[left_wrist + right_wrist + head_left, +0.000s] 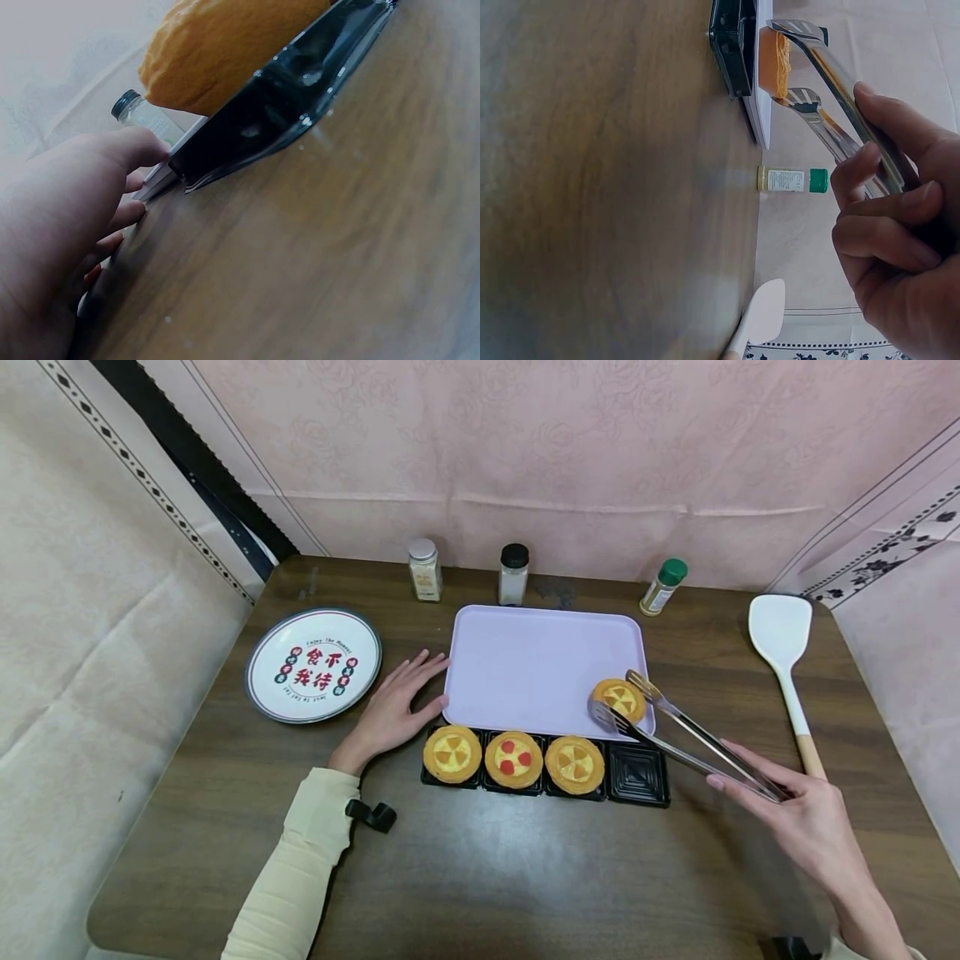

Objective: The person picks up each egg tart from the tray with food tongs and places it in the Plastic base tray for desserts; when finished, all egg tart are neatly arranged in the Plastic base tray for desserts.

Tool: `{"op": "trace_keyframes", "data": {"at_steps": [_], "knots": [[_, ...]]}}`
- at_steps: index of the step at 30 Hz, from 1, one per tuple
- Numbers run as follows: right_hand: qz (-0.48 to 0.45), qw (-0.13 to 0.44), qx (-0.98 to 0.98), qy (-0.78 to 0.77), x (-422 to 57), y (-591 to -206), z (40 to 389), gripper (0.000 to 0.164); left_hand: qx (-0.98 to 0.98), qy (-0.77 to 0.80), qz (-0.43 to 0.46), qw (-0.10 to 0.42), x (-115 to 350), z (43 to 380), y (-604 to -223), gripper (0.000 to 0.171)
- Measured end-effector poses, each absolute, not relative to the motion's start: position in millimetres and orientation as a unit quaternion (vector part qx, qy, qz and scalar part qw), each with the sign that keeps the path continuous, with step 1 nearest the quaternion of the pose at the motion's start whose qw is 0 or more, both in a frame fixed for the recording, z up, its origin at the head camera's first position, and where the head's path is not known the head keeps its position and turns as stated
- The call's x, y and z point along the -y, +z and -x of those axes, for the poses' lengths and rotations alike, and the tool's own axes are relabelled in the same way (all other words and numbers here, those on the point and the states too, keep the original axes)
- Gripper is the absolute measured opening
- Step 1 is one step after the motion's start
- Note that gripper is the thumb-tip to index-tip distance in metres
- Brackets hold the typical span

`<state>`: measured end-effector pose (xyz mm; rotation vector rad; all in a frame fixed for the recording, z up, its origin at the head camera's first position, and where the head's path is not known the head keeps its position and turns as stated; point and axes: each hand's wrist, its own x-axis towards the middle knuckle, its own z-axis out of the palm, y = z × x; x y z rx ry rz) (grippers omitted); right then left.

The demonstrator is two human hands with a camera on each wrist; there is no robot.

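Note:
My right hand (813,822) grips metal tongs (678,754). The tongs' tips stand on either side of a round yellow tart (621,700) at the right front corner of a pale lilac tray (536,668). Fingers spread, my left hand (393,714) touches the tray's left edge. Along the tray's front side lies a black plastic holder (639,774) with square compartments. Three tarts sit in it: a yellow one (452,754), one with red pieces (513,760) and another yellow one (574,766). Its rightmost compartment holds nothing.
A round white plate (318,647) with red and blue lettering lies at left. Behind the tray stand a silver-capped jar (426,572), a black-capped jar (513,577) and a green-capped bottle (662,589). A white spatula (782,631) with a wooden handle end lies at right.

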<state>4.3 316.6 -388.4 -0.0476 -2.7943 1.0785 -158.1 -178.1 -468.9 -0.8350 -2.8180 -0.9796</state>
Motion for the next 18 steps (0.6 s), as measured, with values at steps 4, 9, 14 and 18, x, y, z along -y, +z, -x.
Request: {"op": "trace_keyframes", "data": {"at_steps": [4,9,14,18], "knots": [[0.019,0.074,0.925,0.371,-317.3,-385.2,-5.7,0.047,0.909,-0.316,0.269,0.023,178.3,157.9,-468.7,0.059],[0.014,0.076,0.925,0.373,-318.4,-382.2,-6.2,0.047,0.909,-0.318,0.269,0.020,178.8,158.4,-468.9,0.059],[0.022,0.067,0.924,0.376,-323.4,-378.6,-10.8,0.049,0.910,-0.315,0.271,0.020,178.5,159.0,-468.9,0.059],[0.039,0.049,0.925,0.375,-334.1,-372.3,-21.3,0.051,0.910,-0.315,0.270,0.021,178.4,158.5,-467.5,0.059]]}}
